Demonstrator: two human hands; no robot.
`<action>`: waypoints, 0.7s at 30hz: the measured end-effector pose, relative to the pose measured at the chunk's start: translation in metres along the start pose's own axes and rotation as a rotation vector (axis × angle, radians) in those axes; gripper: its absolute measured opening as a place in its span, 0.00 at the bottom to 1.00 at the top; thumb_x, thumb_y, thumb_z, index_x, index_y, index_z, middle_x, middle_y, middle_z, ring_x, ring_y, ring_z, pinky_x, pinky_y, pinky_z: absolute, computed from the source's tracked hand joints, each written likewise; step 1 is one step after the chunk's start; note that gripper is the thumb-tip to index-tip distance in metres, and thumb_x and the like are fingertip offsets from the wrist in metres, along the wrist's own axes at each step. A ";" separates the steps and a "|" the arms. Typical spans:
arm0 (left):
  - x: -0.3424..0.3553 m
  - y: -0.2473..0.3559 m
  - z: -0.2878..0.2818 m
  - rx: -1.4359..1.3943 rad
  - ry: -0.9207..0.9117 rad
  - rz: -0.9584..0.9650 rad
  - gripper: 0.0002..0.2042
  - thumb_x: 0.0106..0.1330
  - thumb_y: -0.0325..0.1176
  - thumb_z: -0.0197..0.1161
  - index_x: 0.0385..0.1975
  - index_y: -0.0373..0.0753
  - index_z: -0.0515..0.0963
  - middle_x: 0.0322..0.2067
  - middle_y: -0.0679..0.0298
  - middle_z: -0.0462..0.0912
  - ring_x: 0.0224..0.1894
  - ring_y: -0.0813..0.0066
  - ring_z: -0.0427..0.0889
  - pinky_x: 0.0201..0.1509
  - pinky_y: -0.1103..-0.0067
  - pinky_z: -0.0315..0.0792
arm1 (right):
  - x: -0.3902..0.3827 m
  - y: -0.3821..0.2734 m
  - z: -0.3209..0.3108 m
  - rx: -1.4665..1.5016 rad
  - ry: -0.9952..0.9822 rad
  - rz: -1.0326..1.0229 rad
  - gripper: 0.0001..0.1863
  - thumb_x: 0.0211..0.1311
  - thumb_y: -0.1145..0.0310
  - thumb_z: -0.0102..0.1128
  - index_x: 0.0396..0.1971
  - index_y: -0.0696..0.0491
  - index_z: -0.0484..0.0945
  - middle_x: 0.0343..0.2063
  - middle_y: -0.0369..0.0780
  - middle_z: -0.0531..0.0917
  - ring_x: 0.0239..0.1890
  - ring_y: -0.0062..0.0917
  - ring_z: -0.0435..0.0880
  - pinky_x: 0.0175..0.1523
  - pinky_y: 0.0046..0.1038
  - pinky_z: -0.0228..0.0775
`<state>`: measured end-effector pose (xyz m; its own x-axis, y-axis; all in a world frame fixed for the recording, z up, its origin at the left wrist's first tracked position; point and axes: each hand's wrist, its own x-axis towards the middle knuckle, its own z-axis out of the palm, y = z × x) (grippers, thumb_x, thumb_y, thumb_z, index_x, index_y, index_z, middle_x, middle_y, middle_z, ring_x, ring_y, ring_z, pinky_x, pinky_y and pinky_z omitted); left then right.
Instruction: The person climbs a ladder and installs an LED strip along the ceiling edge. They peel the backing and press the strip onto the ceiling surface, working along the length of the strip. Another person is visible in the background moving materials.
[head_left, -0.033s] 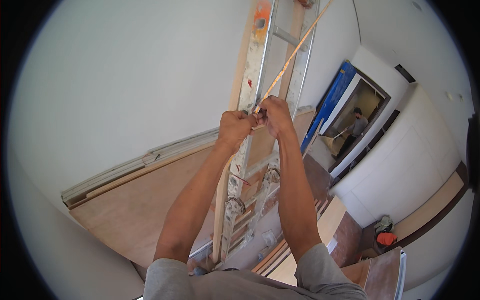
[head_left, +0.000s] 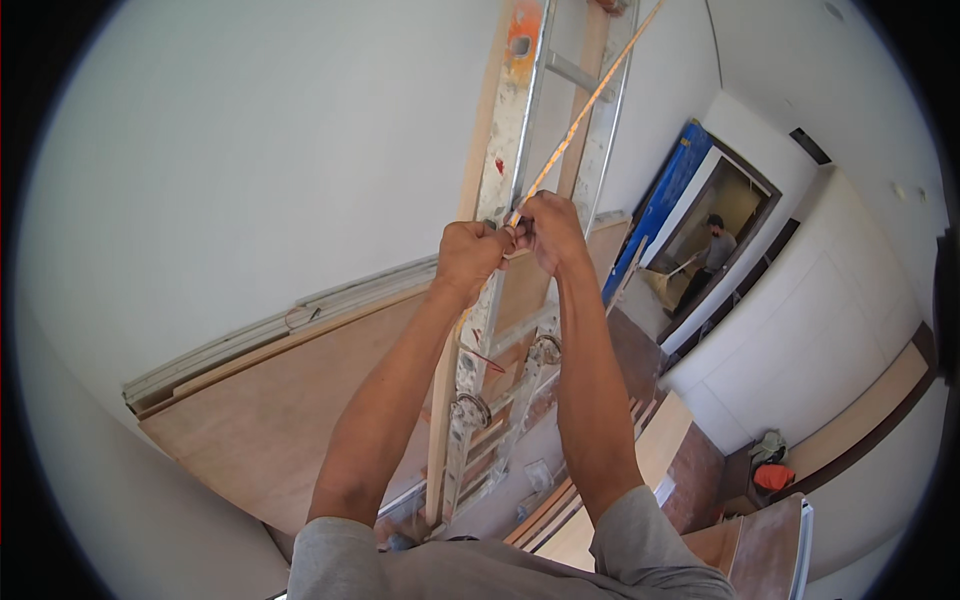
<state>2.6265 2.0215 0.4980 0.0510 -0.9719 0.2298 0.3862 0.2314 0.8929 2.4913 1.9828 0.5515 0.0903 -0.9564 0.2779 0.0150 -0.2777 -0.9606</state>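
From my remote post I'm seeing a grey-shirted co-worker (head_left: 718, 246) holding a straw-coloured, long-handled broom (head_left: 660, 288) inside a dark-brown-framed rectangular doorway (head_left: 747, 171). A bright blue upright panel (head_left: 652, 218) is standing just left of the doorway; a red-orange bundle (head_left: 773, 477) is lying below it, rightward.

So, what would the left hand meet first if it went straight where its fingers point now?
The left hand would probably meet the right hand; any gap between them is unclear.
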 end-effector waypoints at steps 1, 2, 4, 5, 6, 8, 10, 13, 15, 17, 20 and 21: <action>0.001 -0.001 -0.001 0.001 0.000 -0.002 0.10 0.61 0.28 0.71 0.23 0.29 0.78 0.23 0.57 0.83 0.20 0.77 0.77 0.22 0.78 0.69 | -0.002 -0.001 0.001 0.001 0.001 0.001 0.06 0.58 0.73 0.56 0.30 0.62 0.75 0.23 0.45 0.81 0.19 0.27 0.81 0.21 0.27 0.74; 0.002 -0.002 -0.002 0.009 -0.001 -0.014 0.10 0.61 0.28 0.70 0.23 0.29 0.78 0.24 0.56 0.83 0.20 0.77 0.77 0.22 0.78 0.69 | -0.004 -0.002 0.001 0.010 -0.006 0.022 0.05 0.60 0.74 0.56 0.30 0.61 0.75 0.24 0.45 0.81 0.20 0.26 0.80 0.23 0.26 0.73; 0.003 0.000 -0.001 0.015 -0.007 -0.027 0.09 0.61 0.27 0.69 0.23 0.29 0.78 0.24 0.55 0.83 0.20 0.76 0.77 0.22 0.79 0.69 | -0.008 -0.005 0.001 0.016 -0.009 0.041 0.05 0.62 0.75 0.55 0.31 0.61 0.76 0.25 0.44 0.81 0.21 0.26 0.80 0.24 0.26 0.72; 0.003 0.000 -0.001 0.040 -0.010 -0.035 0.09 0.60 0.26 0.69 0.23 0.29 0.78 0.24 0.55 0.83 0.20 0.76 0.77 0.22 0.79 0.70 | -0.009 -0.006 0.001 0.040 -0.011 0.055 0.05 0.61 0.75 0.55 0.31 0.61 0.76 0.25 0.44 0.81 0.21 0.26 0.80 0.24 0.26 0.72; 0.003 0.001 0.000 0.063 -0.016 -0.044 0.08 0.60 0.25 0.68 0.23 0.29 0.78 0.24 0.55 0.84 0.20 0.76 0.78 0.22 0.79 0.70 | -0.010 -0.006 0.000 0.063 -0.012 0.067 0.05 0.61 0.75 0.55 0.31 0.61 0.76 0.25 0.44 0.81 0.21 0.26 0.79 0.25 0.26 0.73; 0.006 0.001 0.000 0.075 -0.012 -0.042 0.08 0.60 0.25 0.68 0.23 0.29 0.78 0.24 0.55 0.84 0.20 0.76 0.78 0.22 0.80 0.70 | -0.010 -0.007 -0.001 0.058 -0.014 0.074 0.05 0.61 0.75 0.55 0.31 0.61 0.76 0.25 0.44 0.81 0.21 0.27 0.80 0.25 0.27 0.73; 0.007 0.001 0.000 0.086 -0.007 -0.042 0.07 0.59 0.24 0.68 0.23 0.29 0.78 0.24 0.55 0.84 0.20 0.76 0.78 0.22 0.80 0.70 | -0.011 -0.008 0.002 0.054 -0.015 0.084 0.04 0.61 0.75 0.55 0.31 0.61 0.75 0.24 0.44 0.81 0.21 0.27 0.80 0.26 0.27 0.74; 0.007 0.002 0.000 0.126 0.011 -0.058 0.07 0.58 0.24 0.68 0.23 0.29 0.78 0.23 0.55 0.84 0.20 0.76 0.78 0.22 0.80 0.71 | -0.011 -0.010 0.006 0.016 -0.016 0.073 0.04 0.60 0.76 0.55 0.31 0.61 0.74 0.24 0.44 0.80 0.20 0.28 0.79 0.25 0.29 0.74; 0.008 0.002 0.002 0.186 0.045 -0.071 0.08 0.58 0.25 0.69 0.23 0.28 0.79 0.23 0.56 0.83 0.20 0.76 0.78 0.22 0.80 0.70 | -0.009 -0.010 0.006 -0.012 -0.022 0.064 0.03 0.59 0.76 0.55 0.30 0.61 0.73 0.24 0.45 0.79 0.19 0.29 0.79 0.23 0.30 0.73; 0.008 0.001 0.002 0.200 0.043 -0.063 0.08 0.58 0.26 0.69 0.23 0.29 0.79 0.22 0.56 0.83 0.20 0.76 0.77 0.22 0.79 0.70 | -0.007 -0.008 0.006 -0.016 -0.011 0.066 0.03 0.59 0.77 0.54 0.30 0.61 0.73 0.24 0.44 0.79 0.19 0.29 0.79 0.23 0.30 0.73; 0.011 -0.003 0.000 0.229 0.042 -0.041 0.09 0.58 0.27 0.70 0.22 0.29 0.79 0.22 0.56 0.83 0.20 0.77 0.77 0.22 0.79 0.69 | -0.003 -0.006 0.004 -0.028 -0.012 0.049 0.06 0.58 0.76 0.55 0.31 0.63 0.74 0.24 0.46 0.80 0.19 0.29 0.80 0.23 0.31 0.77; 0.011 -0.003 0.000 0.244 0.043 -0.028 0.09 0.58 0.28 0.70 0.22 0.30 0.79 0.22 0.57 0.83 0.20 0.77 0.77 0.22 0.79 0.69 | -0.002 -0.005 0.002 -0.039 -0.022 0.030 0.08 0.58 0.74 0.56 0.32 0.65 0.74 0.25 0.47 0.81 0.19 0.30 0.82 0.23 0.32 0.81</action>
<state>2.6263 2.0106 0.4980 0.0845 -0.9777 0.1922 0.1544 0.2034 0.9668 2.4925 1.9865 0.5560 0.1116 -0.9624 0.2478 -0.0271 -0.2522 -0.9673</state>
